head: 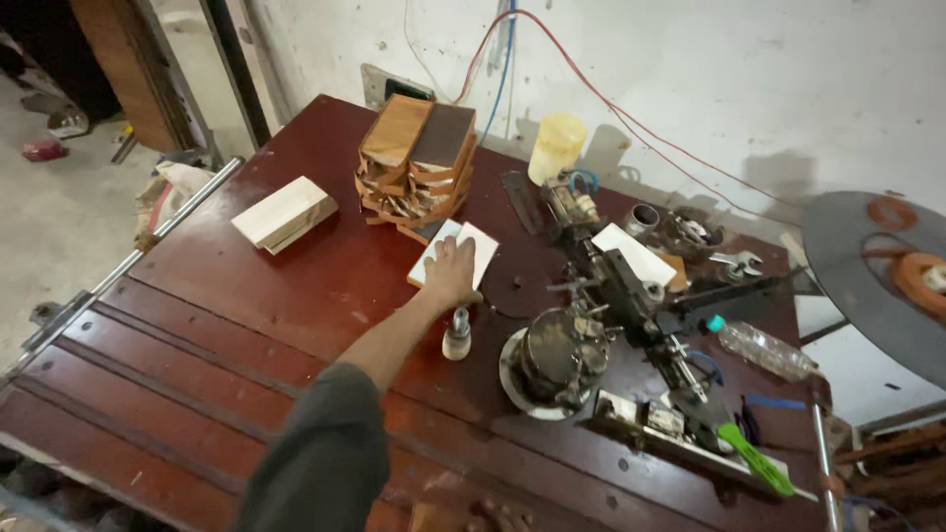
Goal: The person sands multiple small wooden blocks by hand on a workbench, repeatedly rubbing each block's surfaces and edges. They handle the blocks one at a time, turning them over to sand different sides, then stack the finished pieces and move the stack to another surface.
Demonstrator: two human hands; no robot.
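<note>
Though laid palm-down with fingers spread over the thin white rectangular board [473,246], not clamped on it: left hand [453,271] open, only pressing. Board flat on the dark red wooden desk [246,325], partly under the fingers, its far end close to the uneven stack of brown wooden blocks [416,163] just beyond the fingertips. Likely to topple that stack if pushed forward. Likely to knock over the small white bottle with metal cap [456,335], just beside the wrist, if dragged back carelessly. Could slip under so loose a hold.
</note>
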